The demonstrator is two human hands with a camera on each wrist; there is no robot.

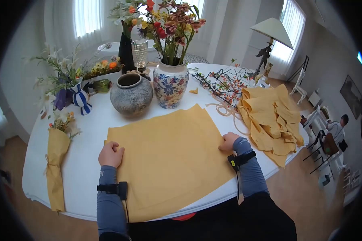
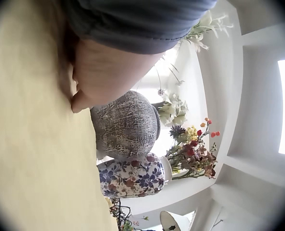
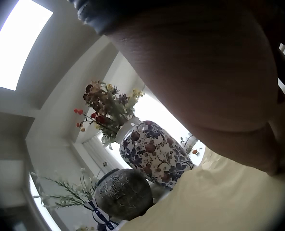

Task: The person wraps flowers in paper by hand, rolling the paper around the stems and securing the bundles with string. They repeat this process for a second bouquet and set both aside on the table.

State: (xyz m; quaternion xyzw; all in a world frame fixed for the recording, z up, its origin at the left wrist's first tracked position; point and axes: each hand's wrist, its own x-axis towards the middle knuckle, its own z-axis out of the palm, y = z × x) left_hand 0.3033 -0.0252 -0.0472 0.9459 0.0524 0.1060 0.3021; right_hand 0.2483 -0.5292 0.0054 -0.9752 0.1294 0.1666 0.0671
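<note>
A large sheet of yellow cloth [image 1: 169, 160] lies spread flat before me, its near edge reaching the table's front. My left hand [image 1: 111, 155] grips its left side with curled fingers; in the left wrist view the thumb [image 2: 82, 101] rests on top of the fabric. On the opposite side, my right hand [image 1: 229, 141] holds the cloth's right edge, fingers bent over it. The right wrist view shows the yellow cloth [image 3: 214, 197] raised in a soft ridge beside that hand, whose fingertips are mostly hidden.
Behind the cloth stand a grey textured vase [image 1: 132, 98] and a floral vase [image 1: 171, 86] with flowers. A crumpled yellow cloth pile [image 1: 271, 120] lies right, near berry branches [image 1: 225, 86]. A wrapped bouquet [image 1: 57, 164] lies left on the white table [image 1: 82, 160].
</note>
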